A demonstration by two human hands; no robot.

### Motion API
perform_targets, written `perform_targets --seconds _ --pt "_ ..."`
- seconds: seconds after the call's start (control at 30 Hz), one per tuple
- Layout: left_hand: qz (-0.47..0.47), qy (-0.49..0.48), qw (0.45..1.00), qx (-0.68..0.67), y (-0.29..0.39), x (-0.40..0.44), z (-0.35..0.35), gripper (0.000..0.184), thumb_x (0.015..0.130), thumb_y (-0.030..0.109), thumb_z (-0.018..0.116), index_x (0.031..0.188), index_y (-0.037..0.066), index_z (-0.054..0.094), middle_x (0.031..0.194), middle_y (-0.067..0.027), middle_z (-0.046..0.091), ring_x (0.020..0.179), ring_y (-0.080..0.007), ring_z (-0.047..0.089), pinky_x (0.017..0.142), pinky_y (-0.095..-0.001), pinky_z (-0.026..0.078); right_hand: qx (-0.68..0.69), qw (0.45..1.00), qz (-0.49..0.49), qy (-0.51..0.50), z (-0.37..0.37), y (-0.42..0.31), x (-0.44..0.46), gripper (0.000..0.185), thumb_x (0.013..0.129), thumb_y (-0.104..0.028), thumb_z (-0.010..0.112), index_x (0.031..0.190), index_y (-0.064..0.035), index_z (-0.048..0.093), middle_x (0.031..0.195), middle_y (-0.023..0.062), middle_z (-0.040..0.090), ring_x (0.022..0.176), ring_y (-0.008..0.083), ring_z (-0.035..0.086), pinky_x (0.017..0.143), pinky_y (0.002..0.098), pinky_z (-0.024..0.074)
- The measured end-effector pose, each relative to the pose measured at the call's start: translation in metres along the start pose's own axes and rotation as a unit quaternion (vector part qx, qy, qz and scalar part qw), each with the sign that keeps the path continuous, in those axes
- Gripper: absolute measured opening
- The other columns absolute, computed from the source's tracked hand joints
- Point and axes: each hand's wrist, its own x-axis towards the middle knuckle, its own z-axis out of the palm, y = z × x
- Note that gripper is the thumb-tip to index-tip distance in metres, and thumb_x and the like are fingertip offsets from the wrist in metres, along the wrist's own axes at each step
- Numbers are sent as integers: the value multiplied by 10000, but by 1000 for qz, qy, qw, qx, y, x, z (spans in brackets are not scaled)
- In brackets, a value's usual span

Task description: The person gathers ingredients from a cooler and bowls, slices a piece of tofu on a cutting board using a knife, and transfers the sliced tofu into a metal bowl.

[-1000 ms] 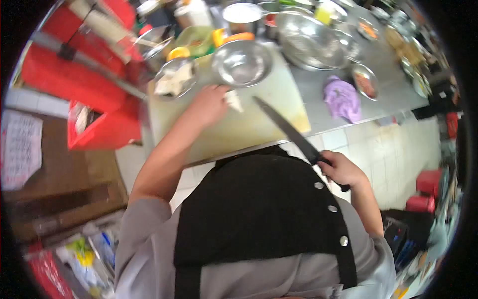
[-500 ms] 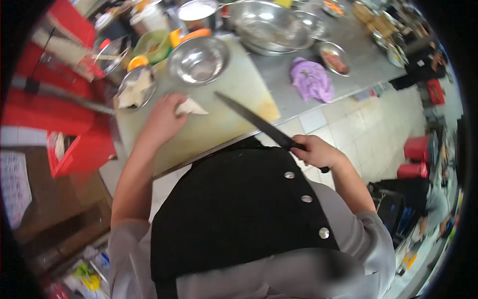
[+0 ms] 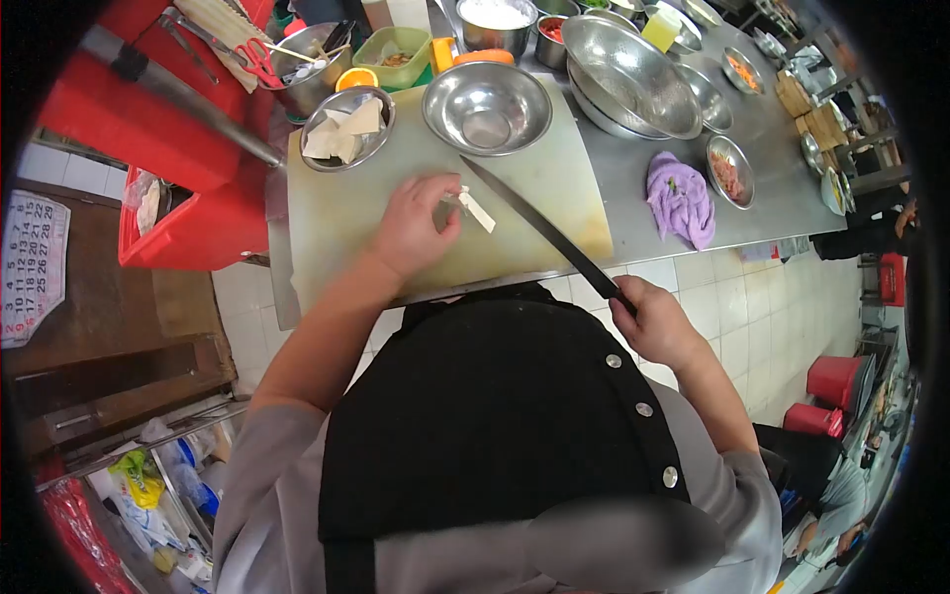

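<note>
Left hand [image 3: 421, 223]: fingers and thumb clamped on a white piece [image 3: 477, 211] above the cutting board [image 3: 539, 183].
Right hand [image 3: 651, 317]: fingers closed round the handle of a long knife [image 3: 539, 223], blade reaching over the board.
Bowls: an empty one [image 3: 487, 109] beside one of white chunks [image 3: 348, 129].

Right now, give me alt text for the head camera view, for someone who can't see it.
A person's right hand holds a long knife over a cutting board, while the left hand holds small pale pieces on it. Beyond are an empty metal bowl and a smaller bowl of pale chunks; a purple cloth lies to the right.
</note>
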Motion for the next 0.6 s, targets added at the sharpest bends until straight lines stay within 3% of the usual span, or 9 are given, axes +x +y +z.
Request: perform_targets --seconds 0.07,0.27,0.47,0.6 --pt "-43 24 999 -19 7 -6 2 394 760 81 701 1146 74 619 1063 -110 666 1021 -335 609 931 -439 488 -21 1000 -3 -1 -2 -5 3 155 910 -107 618 1036 -18 605 917 215 641 855 433 640 743 475 518" --pt "-21 -31 999 35 12 -5 -10 441 760 111 721 1186 61 617 1161 -155 634 1123 -354 576 1003 -440 457 -44 999 14 -14 -5 -6 5 170 915 -124 614 1048 -19 606 932 215 643 866 432 640 758 474 520" --pt "-43 -11 999 8 6 -3 -7 411 767 131 757 1145 49 621 1136 -160 634 1116 -361 579 988 -438 463 -34 999 15 -22 -1 -8 3 179 909 -123 620 1061 -29 607 961 215 648 889 431 641 769 478 523" --pt "-42 56 997 9 10 -6 4 339 770 139 771 1056 49 614 1058 -145 638 1031 -351 601 923 -436 488 -48 999 -4 -23 -7 -14 3 183 907 -120 620 1069 -35 608 971 212 648 889 429 643 772 479 525"
